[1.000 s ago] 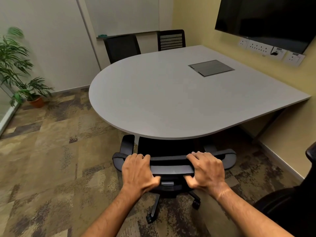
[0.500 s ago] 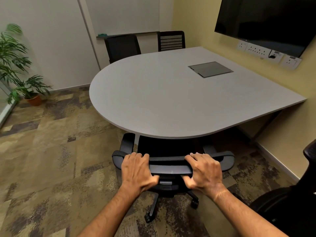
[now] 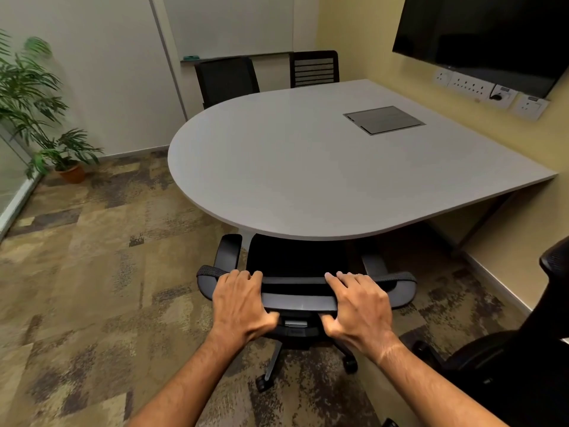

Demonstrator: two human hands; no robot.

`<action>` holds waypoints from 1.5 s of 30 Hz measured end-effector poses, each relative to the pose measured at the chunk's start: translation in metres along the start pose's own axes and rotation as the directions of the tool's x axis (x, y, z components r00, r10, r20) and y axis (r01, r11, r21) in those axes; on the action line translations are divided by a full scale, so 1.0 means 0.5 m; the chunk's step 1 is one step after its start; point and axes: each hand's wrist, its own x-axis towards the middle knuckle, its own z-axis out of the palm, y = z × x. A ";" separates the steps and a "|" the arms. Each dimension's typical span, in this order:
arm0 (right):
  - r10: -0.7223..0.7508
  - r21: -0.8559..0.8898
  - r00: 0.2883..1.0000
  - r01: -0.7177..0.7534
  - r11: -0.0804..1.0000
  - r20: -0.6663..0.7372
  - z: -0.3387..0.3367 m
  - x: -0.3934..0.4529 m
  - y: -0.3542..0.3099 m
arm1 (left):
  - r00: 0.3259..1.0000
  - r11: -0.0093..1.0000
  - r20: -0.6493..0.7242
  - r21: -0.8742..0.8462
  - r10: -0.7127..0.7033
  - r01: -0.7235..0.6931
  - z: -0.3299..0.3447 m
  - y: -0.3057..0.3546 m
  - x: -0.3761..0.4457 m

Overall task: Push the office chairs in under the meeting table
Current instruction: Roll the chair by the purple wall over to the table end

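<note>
I have my left hand (image 3: 243, 303) and right hand (image 3: 358, 305) clamped over the backrest of the near chair (image 3: 297, 300), its seat partly under the meeting table (image 3: 308, 167). Two far chairs (image 3: 228, 78) look tucked in; another chair (image 3: 523, 365), right of the table, waits.

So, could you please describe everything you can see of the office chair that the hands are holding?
The office chair is black, with a dark seat, a grey curved backrest top rail and two padded armrests. Its seat front sits under the rounded edge of the meeting table; the backrest and armrests are outside it. It stands upright on a star base with castors on the patterned carpet. The left hand and right hand each have a grip over the top rail, fingers forward, thumbs behind.
</note>
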 end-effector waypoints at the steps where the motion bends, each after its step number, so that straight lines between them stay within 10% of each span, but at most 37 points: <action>1: 0.000 -0.001 1.000 0.000 1.000 0.004 -0.001 -0.006 0.000 | 1.000 1.000 0.003 0.002 0.000 0.000 -0.001 0.003 -0.007; 45: 0.091 0.075 0.995 -0.088 0.993 -0.042 0.014 -0.194 -0.131 | 1.000 0.999 0.004 -0.048 0.000 0.000 -0.028 -0.055 -0.230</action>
